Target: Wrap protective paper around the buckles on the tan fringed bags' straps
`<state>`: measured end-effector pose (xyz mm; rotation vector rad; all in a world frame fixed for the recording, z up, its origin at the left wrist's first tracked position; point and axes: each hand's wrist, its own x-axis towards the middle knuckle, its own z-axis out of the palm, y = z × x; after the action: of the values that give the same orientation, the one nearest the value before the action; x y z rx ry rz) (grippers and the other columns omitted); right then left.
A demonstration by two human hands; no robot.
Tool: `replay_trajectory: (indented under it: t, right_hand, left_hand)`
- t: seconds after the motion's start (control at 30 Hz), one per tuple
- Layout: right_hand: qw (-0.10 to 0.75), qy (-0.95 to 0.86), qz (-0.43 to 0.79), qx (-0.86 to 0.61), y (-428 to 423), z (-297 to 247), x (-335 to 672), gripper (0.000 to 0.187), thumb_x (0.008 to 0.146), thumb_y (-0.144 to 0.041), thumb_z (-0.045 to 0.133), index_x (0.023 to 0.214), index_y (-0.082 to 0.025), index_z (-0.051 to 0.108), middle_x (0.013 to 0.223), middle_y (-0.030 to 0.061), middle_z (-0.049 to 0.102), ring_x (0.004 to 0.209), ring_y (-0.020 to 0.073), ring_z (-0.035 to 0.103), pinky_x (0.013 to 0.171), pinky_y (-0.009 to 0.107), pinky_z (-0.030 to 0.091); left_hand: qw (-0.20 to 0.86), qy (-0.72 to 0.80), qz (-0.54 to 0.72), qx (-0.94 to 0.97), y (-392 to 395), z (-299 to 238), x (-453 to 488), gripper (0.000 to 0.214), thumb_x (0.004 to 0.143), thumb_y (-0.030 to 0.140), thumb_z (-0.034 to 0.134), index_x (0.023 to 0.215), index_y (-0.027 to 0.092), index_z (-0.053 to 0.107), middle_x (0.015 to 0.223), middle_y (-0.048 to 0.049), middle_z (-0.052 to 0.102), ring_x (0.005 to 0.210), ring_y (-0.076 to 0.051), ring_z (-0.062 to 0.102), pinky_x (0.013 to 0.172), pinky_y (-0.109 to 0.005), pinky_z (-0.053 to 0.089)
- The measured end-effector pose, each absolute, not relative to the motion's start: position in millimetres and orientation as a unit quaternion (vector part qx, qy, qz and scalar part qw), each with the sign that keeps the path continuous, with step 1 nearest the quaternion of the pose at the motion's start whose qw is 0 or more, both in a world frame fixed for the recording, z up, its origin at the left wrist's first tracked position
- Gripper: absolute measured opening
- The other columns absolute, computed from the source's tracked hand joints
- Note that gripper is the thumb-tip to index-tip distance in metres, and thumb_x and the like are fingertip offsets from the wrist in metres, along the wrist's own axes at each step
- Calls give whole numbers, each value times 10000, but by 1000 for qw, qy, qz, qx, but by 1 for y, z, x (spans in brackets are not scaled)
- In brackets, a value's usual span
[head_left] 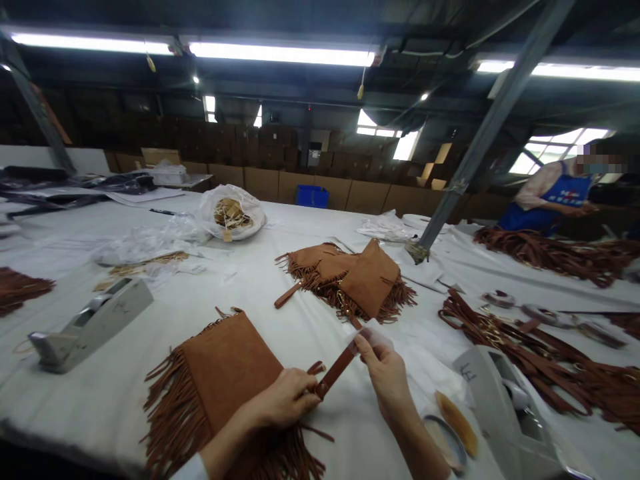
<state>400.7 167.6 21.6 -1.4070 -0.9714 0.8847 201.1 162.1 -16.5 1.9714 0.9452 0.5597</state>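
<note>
A brown wrist strap (338, 371) stretches between my two hands. My left hand (290, 398) is closed on its lower end, close to a metal stud. My right hand (383, 367) pinches a translucent plastic film (373, 331) against the upper part of the strap. Under my left forearm lies a brown fringed pouch (233, 363), flat on the table. Beyond my hands, several similar fringed pouches (370, 280) are piled up, with a loose strap (288, 295) sticking out of the pile.
Tape dispensers stand at left (95, 323) and right (510, 413). Brown straps with metal clasps (525, 353) lie in a heap at right. A plastic bag of tags (233, 213) sits farther back. A person in a blue apron (560, 193) works at far right, behind a slanted post (480, 147).
</note>
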Motion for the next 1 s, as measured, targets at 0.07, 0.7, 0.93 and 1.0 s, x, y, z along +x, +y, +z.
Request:
replay_trajectory:
  t: [0.07, 0.7, 0.93, 1.0]
  right_hand:
    - [566, -426, 373, -599, 167, 19, 396, 393, 631, -541, 727, 562, -163, 644, 509, -16, 560, 520, 134, 436, 519, 267, 339]
    - [575, -432, 366, -591, 169, 6, 393, 422, 661, -557, 675, 574, -148, 618, 544, -10, 552, 549, 137, 446, 539, 261, 357]
    - [545, -439, 427, -573, 154, -17, 364, 396, 704, -509, 654, 545, -148, 625, 529, 0, 582, 528, 137, 473, 518, 251, 356]
    - [534, -442, 440, -571, 147, -29, 355, 396, 709, -511, 653, 563, -144, 645, 547, 9, 602, 549, 148, 490, 534, 256, 370]
  left_hand:
    - [435, 372, 234, 785, 160, -26, 201, 181, 814, 216, 470, 732, 178, 628, 667, 13, 603, 642, -138, 530, 658, -225, 394]
    - [493, 389, 300, 718, 159, -51, 218, 450, 889, 529, 399, 659, 168, 540, 533, 53, 371, 501, -100, 373, 480, -211, 286]
    - [518, 407, 311, 684, 164, -46, 220, 464, 868, 583, 397, 695, 170, 519, 553, 53, 404, 521, -108, 396, 503, -221, 319]
    - [494, 431, 315, 686, 167, -51, 220, 470, 884, 571, 357, 679, 174, 505, 560, 40, 433, 534, -121, 417, 522, -238, 342]
